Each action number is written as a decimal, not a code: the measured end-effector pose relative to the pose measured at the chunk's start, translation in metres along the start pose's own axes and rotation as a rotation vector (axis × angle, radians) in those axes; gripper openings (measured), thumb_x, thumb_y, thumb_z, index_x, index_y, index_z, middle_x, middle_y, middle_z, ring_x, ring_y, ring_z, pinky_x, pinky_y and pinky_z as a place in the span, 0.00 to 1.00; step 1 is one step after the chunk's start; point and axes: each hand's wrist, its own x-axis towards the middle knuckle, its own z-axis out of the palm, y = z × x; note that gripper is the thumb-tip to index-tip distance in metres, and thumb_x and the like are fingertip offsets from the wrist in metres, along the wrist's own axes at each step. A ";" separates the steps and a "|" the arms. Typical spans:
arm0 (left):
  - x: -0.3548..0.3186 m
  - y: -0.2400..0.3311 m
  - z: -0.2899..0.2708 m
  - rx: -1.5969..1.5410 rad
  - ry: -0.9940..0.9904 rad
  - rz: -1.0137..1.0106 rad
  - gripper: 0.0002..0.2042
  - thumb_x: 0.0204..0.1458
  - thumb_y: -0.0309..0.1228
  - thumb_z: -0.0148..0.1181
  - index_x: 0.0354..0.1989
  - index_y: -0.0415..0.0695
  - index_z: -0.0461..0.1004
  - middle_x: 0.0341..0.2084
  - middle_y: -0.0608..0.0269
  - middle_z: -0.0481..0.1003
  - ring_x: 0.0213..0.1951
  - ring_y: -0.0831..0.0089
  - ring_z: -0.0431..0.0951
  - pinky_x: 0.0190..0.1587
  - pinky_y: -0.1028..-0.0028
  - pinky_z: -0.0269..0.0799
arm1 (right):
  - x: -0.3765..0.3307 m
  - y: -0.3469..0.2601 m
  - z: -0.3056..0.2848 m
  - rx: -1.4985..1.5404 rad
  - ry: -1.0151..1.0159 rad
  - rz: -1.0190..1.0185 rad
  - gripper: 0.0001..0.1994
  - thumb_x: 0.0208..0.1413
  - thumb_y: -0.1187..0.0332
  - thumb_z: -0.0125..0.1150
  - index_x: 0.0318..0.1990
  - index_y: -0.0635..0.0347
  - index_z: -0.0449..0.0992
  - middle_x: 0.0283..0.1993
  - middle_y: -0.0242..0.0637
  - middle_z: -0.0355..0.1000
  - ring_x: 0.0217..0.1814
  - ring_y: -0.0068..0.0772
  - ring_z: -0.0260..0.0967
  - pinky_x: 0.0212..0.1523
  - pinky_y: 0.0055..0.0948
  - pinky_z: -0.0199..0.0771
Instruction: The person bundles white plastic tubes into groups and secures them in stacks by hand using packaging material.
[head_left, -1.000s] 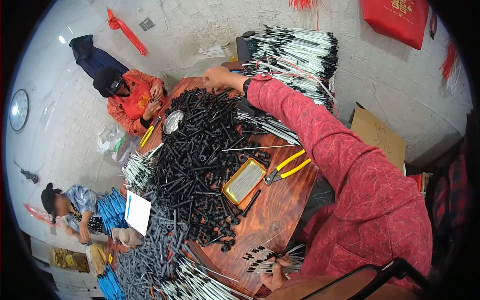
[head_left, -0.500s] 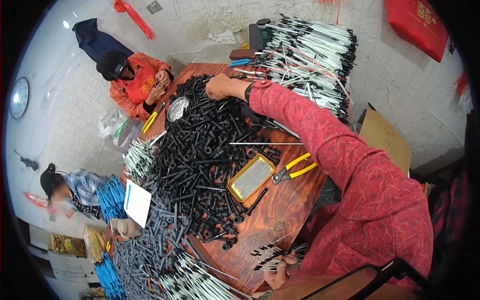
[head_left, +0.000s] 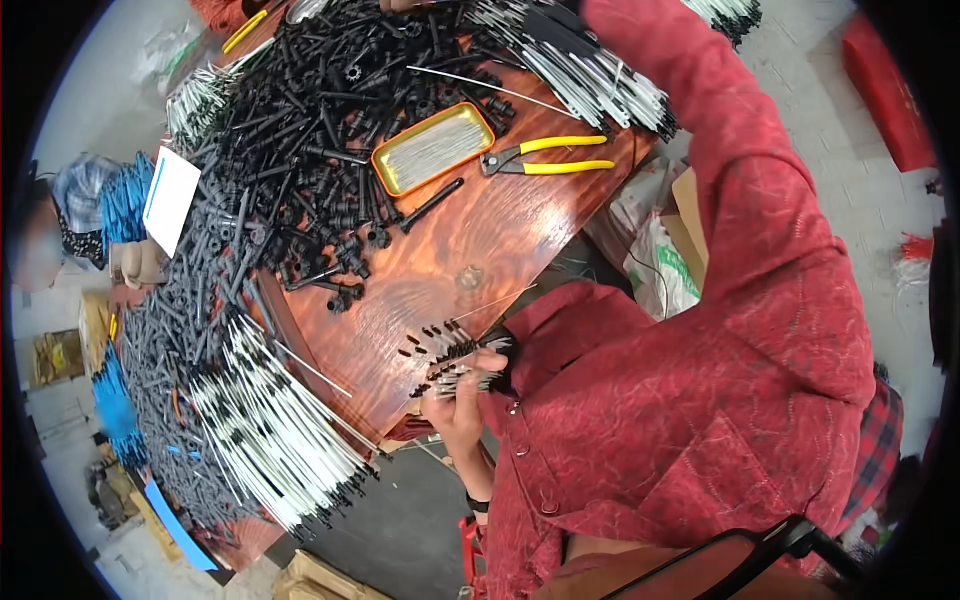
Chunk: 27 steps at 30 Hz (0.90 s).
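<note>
Shift since last frame: view swings; tabletop (head_left: 400, 290) rides higher, right hand (head_left: 405, 4) now mostly cropped at top edge
Left hand (head_left: 462, 412): fingers closed round black-tipped rods (head_left: 455, 362)
Right hand: grasp cannot be told
Rod axis: roughly crosswise, dark tips leftward
Black parts (head_left: 300, 150): heaped up-left of left fingers, bare wood between; right hand nearer
Beyond: tray (head_left: 379, 170), pliers (head_left: 508, 160) beside it

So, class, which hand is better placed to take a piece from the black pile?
Probably the right hand: partly visible at the top edge, it lies near the pile of black parts, while the left hand holds a bundle of black-tipped rods.
</note>
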 end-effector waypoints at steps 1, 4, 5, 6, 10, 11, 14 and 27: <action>0.000 -0.001 -0.002 -0.029 -0.034 0.044 0.07 0.59 0.21 0.49 0.37 0.30 0.75 0.31 0.51 0.80 0.37 0.59 0.79 0.48 0.59 0.74 | -0.010 -0.015 0.007 0.175 -0.068 -0.106 0.14 0.49 0.63 0.60 0.41 0.57 0.82 0.36 0.40 0.80 0.36 0.36 0.77 0.39 0.36 0.76; -0.008 -0.007 -0.003 -0.081 -0.009 0.062 0.07 0.59 0.21 0.50 0.39 0.31 0.73 0.30 0.50 0.79 0.37 0.59 0.79 0.48 0.57 0.73 | -0.072 -0.123 0.010 0.630 -0.314 -0.068 0.13 0.50 0.67 0.58 0.43 0.53 0.81 0.36 0.39 0.79 0.36 0.44 0.76 0.38 0.37 0.76; -0.011 -0.007 -0.002 -0.119 -0.007 0.077 0.07 0.60 0.22 0.50 0.40 0.31 0.72 0.30 0.50 0.79 0.37 0.58 0.79 0.48 0.57 0.73 | -0.100 -0.149 0.002 0.620 -0.388 -0.145 0.13 0.52 0.67 0.59 0.44 0.56 0.80 0.37 0.39 0.78 0.36 0.41 0.76 0.38 0.36 0.75; -0.021 0.005 -0.005 -0.097 0.022 0.094 0.07 0.60 0.22 0.50 0.40 0.31 0.72 0.30 0.50 0.79 0.37 0.58 0.79 0.48 0.57 0.73 | -0.115 -0.178 -0.003 0.627 -0.464 -0.276 0.12 0.54 0.66 0.59 0.45 0.58 0.80 0.38 0.38 0.78 0.36 0.37 0.76 0.37 0.35 0.74; -0.010 -0.014 -0.013 -0.306 0.020 0.093 0.07 0.60 0.23 0.52 0.42 0.33 0.71 0.30 0.48 0.79 0.38 0.57 0.79 0.49 0.54 0.73 | -0.179 -0.220 0.025 0.691 -0.389 -0.421 0.15 0.54 0.66 0.64 0.49 0.58 0.77 0.40 0.35 0.77 0.40 0.28 0.74 0.39 0.33 0.73; -0.007 -0.013 -0.015 -0.325 -0.008 0.100 0.07 0.61 0.24 0.52 0.43 0.33 0.70 0.30 0.48 0.79 0.38 0.57 0.79 0.50 0.53 0.73 | -0.184 -0.229 0.027 0.683 -0.379 -0.429 0.15 0.54 0.66 0.64 0.49 0.58 0.77 0.40 0.35 0.77 0.40 0.28 0.74 0.39 0.33 0.73; -0.005 -0.011 -0.015 -0.354 -0.052 0.111 0.07 0.61 0.24 0.53 0.44 0.35 0.70 0.30 0.47 0.79 0.37 0.56 0.79 0.50 0.51 0.72 | -0.197 -0.254 0.036 1.000 -0.271 -0.090 0.17 0.53 0.70 0.66 0.51 0.58 0.75 0.43 0.34 0.74 0.40 0.30 0.74 0.40 0.30 0.74; 0.000 -0.007 -0.001 -0.328 0.006 0.101 0.16 0.61 0.27 0.54 0.54 0.37 0.62 0.25 0.52 0.74 0.30 0.61 0.74 0.48 0.52 0.73 | -0.194 -0.303 0.085 1.216 0.584 -0.009 0.10 0.53 0.73 0.65 0.42 0.64 0.75 0.40 0.36 0.73 0.42 0.28 0.74 0.42 0.27 0.73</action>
